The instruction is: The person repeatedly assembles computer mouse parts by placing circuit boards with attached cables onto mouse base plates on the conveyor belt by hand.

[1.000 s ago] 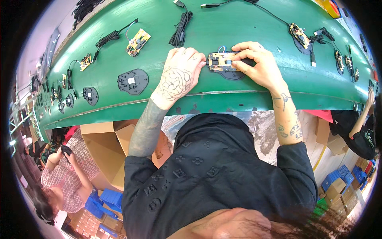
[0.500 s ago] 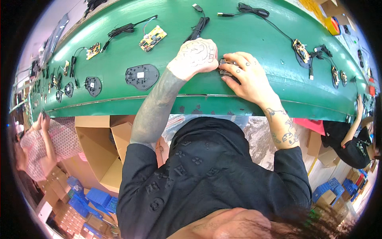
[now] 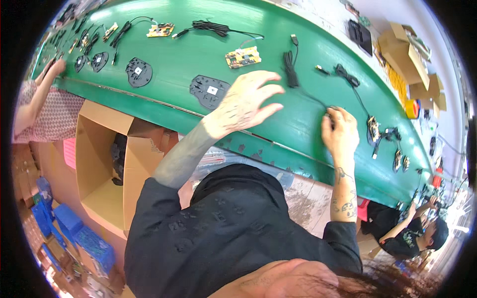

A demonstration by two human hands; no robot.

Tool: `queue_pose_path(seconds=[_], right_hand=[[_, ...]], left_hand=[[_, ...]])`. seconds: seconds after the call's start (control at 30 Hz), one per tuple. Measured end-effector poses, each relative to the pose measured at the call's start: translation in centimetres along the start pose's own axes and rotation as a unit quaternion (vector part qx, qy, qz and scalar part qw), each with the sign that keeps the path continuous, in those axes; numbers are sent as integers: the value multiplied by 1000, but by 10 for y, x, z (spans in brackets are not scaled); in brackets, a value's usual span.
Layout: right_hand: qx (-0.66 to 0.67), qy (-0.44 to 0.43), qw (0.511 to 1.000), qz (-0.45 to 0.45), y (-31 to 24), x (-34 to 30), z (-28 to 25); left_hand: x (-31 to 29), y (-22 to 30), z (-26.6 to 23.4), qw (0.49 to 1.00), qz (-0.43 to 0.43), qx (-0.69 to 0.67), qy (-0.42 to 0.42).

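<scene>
My left hand (image 3: 248, 102) hovers over the green work surface with its fingers spread and nothing in them. Beside its fingers lies a black mouse base plate (image 3: 202, 90) with a white square in the middle. Further right, my right hand (image 3: 341, 130) is closed from above around a small mouse assembly, of which only a dark edge (image 3: 328, 119) shows under the fingers. From this assembly a thin black cable runs to a bundled USB cable (image 3: 289, 69). Beyond my left hand lies a yellow circuit board (image 3: 243, 58), wired to another bundled cable (image 3: 211, 27).
More mouse base plates (image 3: 138, 72) and boards (image 3: 160, 30) lie leftward along the green surface (image 3: 169, 64). An assembled mouse base (image 3: 372, 130) with cable lies right of my right hand. An open cardboard box (image 3: 102, 169) stands below the left edge. Other people sit at both ends.
The view has turned, shifting the scene. My left hand has come away from the mouse assembly and opened toward the base plate. My right hand has moved rightward with the assembly, trailing its cable.
</scene>
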State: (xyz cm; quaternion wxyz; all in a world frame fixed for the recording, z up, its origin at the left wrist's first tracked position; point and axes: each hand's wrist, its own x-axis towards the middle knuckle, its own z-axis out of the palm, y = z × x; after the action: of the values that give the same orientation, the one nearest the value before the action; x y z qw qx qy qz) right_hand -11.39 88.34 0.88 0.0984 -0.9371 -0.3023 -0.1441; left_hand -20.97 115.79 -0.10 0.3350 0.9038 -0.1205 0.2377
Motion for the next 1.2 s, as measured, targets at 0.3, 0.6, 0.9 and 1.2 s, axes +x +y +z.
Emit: queue_pose_path(seconds=[0.3, 0.6, 0.9, 1.2], right_hand=[[116, -101, 986, -68, -58, 61, 6], [218, -93, 957, -169, -130, 131, 81], [667, -251, 694, 106, -78, 72, 26], [736, -236, 621, 127, -48, 51, 4]], left_hand=[[-100, -44, -90, 979, -169, 115, -2], [-86, -9, -40, 983, -118, 138, -22], [-39, 12, -6, 994, -44, 61, 80], [2, -12, -22, 997, 50, -29, -46]])
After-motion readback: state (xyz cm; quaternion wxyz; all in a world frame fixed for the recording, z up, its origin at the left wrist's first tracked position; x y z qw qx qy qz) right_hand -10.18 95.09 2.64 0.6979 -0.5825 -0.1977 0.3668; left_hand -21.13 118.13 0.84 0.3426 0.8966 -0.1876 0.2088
